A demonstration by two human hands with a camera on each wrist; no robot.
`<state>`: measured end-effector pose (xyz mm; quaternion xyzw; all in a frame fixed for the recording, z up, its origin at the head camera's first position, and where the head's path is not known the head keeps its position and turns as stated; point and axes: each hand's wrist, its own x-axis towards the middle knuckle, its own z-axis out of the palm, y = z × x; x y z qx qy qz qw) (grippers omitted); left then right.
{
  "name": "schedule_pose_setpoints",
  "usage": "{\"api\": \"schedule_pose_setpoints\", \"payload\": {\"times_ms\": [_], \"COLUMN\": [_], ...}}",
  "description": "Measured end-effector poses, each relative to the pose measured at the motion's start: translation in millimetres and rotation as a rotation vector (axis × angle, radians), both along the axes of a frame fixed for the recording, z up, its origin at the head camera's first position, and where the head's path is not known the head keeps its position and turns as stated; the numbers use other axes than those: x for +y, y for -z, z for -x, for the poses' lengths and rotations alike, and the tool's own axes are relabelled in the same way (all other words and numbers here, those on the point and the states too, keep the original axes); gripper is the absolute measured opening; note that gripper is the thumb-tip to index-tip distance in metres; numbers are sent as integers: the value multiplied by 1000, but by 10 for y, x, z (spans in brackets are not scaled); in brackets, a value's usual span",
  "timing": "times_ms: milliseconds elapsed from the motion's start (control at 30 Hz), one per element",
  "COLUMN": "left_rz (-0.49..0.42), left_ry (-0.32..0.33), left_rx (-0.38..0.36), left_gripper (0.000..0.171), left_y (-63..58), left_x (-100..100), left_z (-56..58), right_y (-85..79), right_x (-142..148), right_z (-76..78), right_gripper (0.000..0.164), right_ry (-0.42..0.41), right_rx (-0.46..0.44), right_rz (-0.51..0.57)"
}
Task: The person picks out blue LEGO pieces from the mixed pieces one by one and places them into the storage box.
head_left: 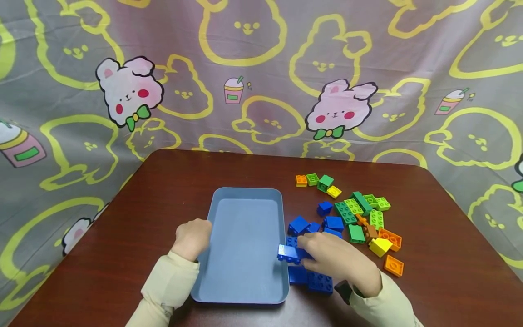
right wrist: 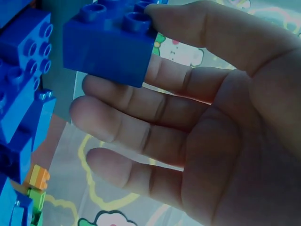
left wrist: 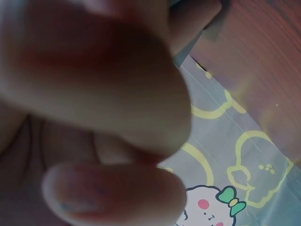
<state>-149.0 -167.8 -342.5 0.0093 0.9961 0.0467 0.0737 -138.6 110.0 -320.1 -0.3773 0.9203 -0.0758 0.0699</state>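
My left hand [head_left: 194,238] is at the left rim of a grey-blue tray [head_left: 245,254], its fingers curled at the wall. Up close in the left wrist view, thumb and curled fingers hide most of the rim. My right hand [head_left: 335,256] pinches a blue building block [head_left: 289,253] at one end between thumb and index finger, over the tray's right rim. Studs line the block [right wrist: 110,49] in the right wrist view; the other fingers [right wrist: 108,115] extend below it. Beneath and beside this hand lie several more blue blocks [head_left: 320,281], partly covered by it.
Green blocks [head_left: 345,212], orange blocks [head_left: 394,265] and a yellow block [head_left: 380,247] are scattered farther right on the dark brown table [head_left: 135,254]. A short row of small blocks [head_left: 313,180] lies farther back. Behind the table hangs a patterned cloth [head_left: 261,54].
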Motion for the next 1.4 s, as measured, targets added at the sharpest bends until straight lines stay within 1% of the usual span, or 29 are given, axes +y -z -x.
{"api": "schedule_pose_setpoints", "payload": {"times_ms": [267, 500, 700, 933, 1200, 1400], "left_rz": [-2, -14, -10, -8, -9, 0], "left_ry": [-3, -11, 2, 8, 3, -1], "left_rx": [7, 2, 20, 33, 32, 34], "left_gripper": [28, 34, 28, 30, 28, 29], "left_y": [8, 29, 37, 37, 28, 31], "left_x": [-6, -7, -12, -12, -13, -5], "left_z": [0, -2, -5, -1, -7, -5], "right_y": [9, 86, 156, 221, 350, 447], "right_x": [-170, -313, -407, -519, -661, -725], "right_z": [-37, -77, -117, -159, -228, -260], "right_gripper": [17, 19, 18, 16, 12, 12], "right_ry": [-85, -151, -197, -270, -344, -377], "right_rx": [121, 145, 180, 241, 360, 372], "right_rz": [1, -3, -49, -64, -20, 7]}}
